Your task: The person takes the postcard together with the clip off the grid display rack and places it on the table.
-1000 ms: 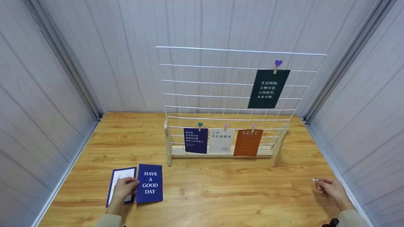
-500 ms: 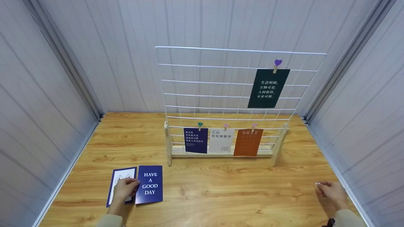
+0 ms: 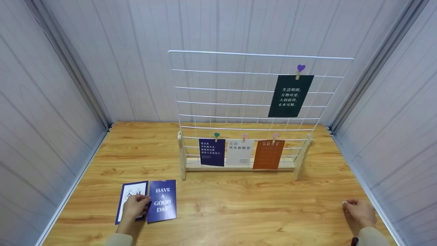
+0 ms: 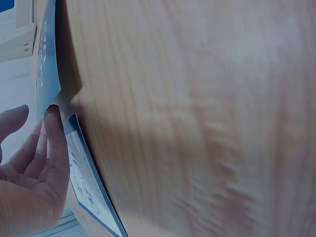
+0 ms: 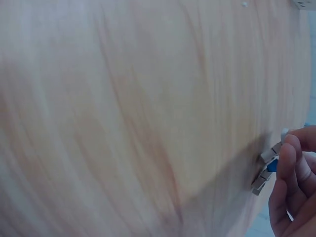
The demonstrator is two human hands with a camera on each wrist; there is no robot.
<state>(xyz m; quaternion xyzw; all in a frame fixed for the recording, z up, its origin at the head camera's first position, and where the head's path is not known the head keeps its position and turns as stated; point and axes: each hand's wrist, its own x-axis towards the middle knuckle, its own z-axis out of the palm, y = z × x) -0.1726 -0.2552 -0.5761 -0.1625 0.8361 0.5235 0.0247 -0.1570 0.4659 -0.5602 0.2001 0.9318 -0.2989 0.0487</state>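
In the head view my left hand (image 3: 136,206) pinches the left edge of a blue card (image 3: 162,201) lettered HAVE A GOOD DAY. The card tilts off the wood, casting a shadow beneath in the left wrist view. Under that hand lies a second, blue-bordered white card (image 3: 128,191), partly covered by the palm and fingers. At the far right my right hand (image 3: 360,212) holds small wooden clothespins (image 5: 270,154) in its fingertips. One has a blue top (image 5: 272,165), and a white top (image 5: 285,134) shows between finger and thumb; the fingers hide the rest.
A white wire grid (image 3: 225,90) on a wooden stand (image 3: 239,168) rises behind. Clipped to it are a dark green card (image 3: 290,97) high up, and blue (image 3: 211,159), white (image 3: 240,153) and orange (image 3: 268,155) cards below. Panel walls (image 3: 47,136) surround the table.
My right hand has drawn slightly nearer and turned, so the white clip top is now mostly hidden. The blue card has tipped a little toward me; the left hand stays nearly still.
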